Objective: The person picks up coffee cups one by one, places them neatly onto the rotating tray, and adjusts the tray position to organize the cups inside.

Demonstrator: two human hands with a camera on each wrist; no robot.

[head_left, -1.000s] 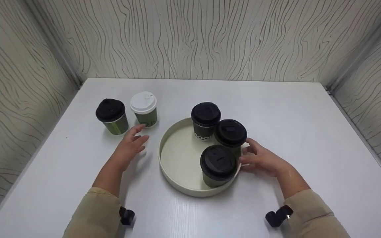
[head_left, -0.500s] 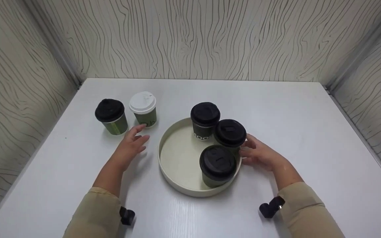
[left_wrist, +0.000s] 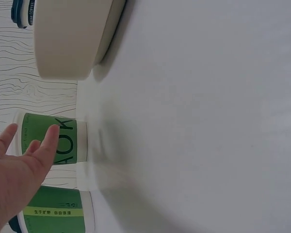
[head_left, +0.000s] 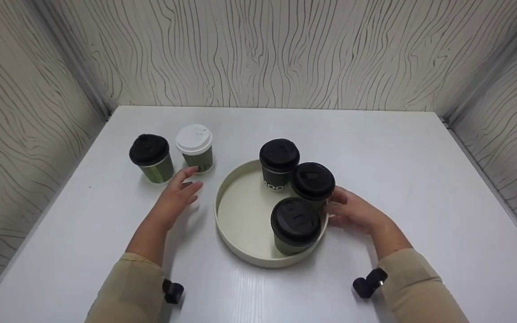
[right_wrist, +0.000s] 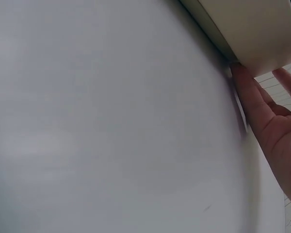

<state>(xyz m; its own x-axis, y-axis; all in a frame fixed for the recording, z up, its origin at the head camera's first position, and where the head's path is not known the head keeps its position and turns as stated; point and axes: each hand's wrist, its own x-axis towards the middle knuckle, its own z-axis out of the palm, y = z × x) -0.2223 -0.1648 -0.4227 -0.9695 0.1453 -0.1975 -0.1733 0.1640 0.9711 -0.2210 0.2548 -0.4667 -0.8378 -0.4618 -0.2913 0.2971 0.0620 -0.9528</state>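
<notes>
In the head view my left hand [head_left: 177, 197] is over the table with fingers spread, index fingertip close to a green paper coffee cup with a white lid [head_left: 194, 146]. Its left neighbour is a green coffee cup with a black lid [head_left: 151, 157]. My right hand [head_left: 355, 211] is at the right side of a round cream tray [head_left: 240, 224]; in the right wrist view its fairly straight fingers [right_wrist: 252, 97] touch the tray's outer wall. Three black-lidded coffee cups stand upright in the tray: rear [head_left: 279, 161], right [head_left: 313, 181] and front [head_left: 295, 224]. The right cup is beside my right fingertips.
The white table [head_left: 375, 143] is bounded by wood-patterned panels [head_left: 258, 54] at the back and sides. Both sleeves carry a small black camera mount [head_left: 173, 291]. The tray's left half shows its bare floor.
My right hand has shifted slightly up and left along the tray's side. My left hand, the tray and the cups stay practically where they were.
</notes>
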